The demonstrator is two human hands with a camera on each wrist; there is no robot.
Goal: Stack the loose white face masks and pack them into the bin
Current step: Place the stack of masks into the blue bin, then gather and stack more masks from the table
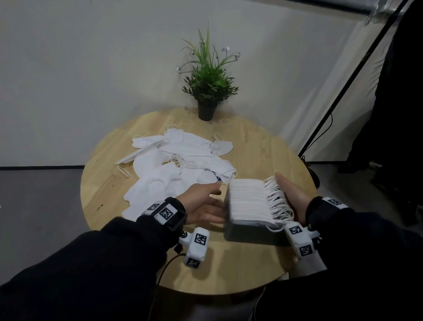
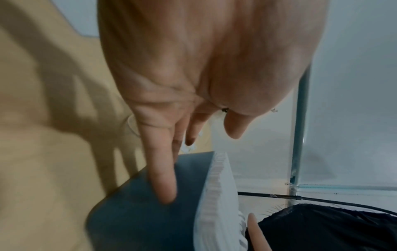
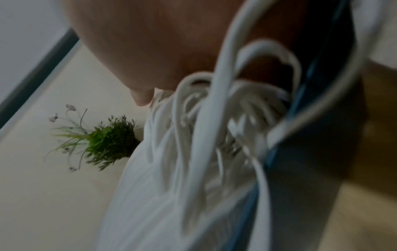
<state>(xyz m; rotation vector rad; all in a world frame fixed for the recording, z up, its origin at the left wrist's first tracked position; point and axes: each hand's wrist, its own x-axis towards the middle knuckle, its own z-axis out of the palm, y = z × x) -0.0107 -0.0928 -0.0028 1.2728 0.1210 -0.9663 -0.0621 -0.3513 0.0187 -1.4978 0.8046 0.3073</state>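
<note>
Masks in a neat white stack (image 1: 249,201) stand on edge inside the blue-grey bin (image 1: 242,229) near the front of the round wooden table (image 1: 264,149), their elastic ear loops (image 1: 279,201) bunched against the flat right hand (image 1: 292,198). The left hand (image 1: 203,204) rests straight-fingered against the bin's smooth side wall. Loose masks (image 1: 176,161) lie crumpled further back.

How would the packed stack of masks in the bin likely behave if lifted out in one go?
The stack of masks would probably fan apart, being many thin separate layers. Its ear loops dangle loose, so they could snag. It likely weighs little.
</note>
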